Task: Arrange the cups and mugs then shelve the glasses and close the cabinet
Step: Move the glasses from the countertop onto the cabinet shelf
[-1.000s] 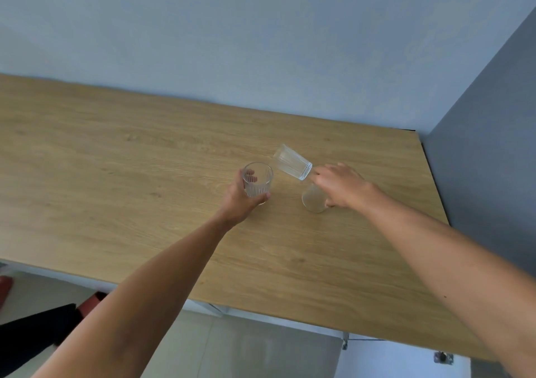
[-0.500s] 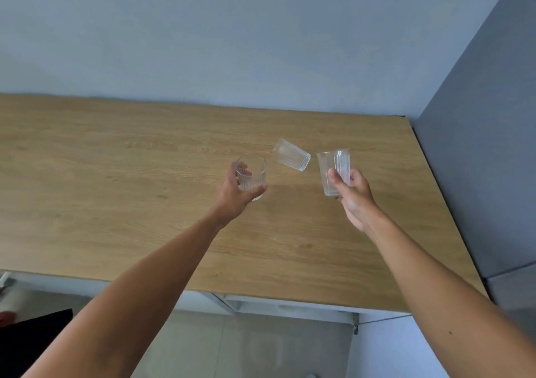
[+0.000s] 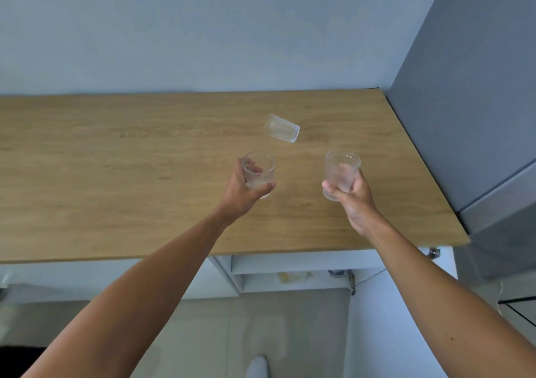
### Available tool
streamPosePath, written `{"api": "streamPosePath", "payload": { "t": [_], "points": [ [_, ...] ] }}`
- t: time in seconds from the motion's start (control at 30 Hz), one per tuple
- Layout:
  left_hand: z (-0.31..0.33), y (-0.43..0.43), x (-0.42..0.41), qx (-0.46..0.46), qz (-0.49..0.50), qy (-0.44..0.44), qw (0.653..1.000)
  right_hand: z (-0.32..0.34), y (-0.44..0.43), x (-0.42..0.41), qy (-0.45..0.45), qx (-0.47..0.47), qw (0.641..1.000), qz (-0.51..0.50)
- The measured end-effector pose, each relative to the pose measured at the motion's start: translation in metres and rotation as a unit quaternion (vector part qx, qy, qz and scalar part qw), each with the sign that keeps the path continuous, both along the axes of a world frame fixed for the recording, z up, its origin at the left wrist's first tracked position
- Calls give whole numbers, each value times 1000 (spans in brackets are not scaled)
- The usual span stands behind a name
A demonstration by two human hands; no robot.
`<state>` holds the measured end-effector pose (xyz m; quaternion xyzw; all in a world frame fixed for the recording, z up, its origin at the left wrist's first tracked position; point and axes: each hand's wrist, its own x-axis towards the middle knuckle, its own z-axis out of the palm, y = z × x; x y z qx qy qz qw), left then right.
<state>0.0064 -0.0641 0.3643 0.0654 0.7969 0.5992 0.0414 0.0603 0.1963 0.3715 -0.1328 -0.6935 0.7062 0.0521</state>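
Observation:
My left hand (image 3: 242,193) grips a clear ribbed glass (image 3: 259,171) upright above the wooden countertop (image 3: 116,160). A second ribbed glass (image 3: 340,171) stands upright in my right hand (image 3: 355,200), level with the first and a short way to its right. Beyond both hands a third ribbed glass (image 3: 282,128) lies on its side on the countertop, mouth toward the right. Both held glasses look empty.
A grey cabinet side (image 3: 470,102) rises at the counter's right end. Under the counter's front edge an open white compartment (image 3: 290,274) shows a shelf with small items. Pale wall (image 3: 203,29) runs behind the counter; a tiled floor (image 3: 261,328) lies below.
My right hand lifted its glass off the countertop and turned it upright. Both hands drew back toward me with their glasses. The lying glass stayed in place.

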Motion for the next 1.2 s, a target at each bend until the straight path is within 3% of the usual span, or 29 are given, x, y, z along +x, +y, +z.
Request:
{"api": "streamPosePath", "payload": {
  "t": [0.63, 0.93, 1.2],
  "points": [
    [-18, 2, 207, -82, -16, -7, 996, -25, -19, 192, 9, 18, 999, 46],
    [-70, -13, 229, -100, -53, 6, 994, -91, -54, 227, -23, 46, 999, -5],
    [-169, 5, 193, -105, -77, 9, 991, -194, -52, 197, -36, 90, 993, -64]
  ]
}}
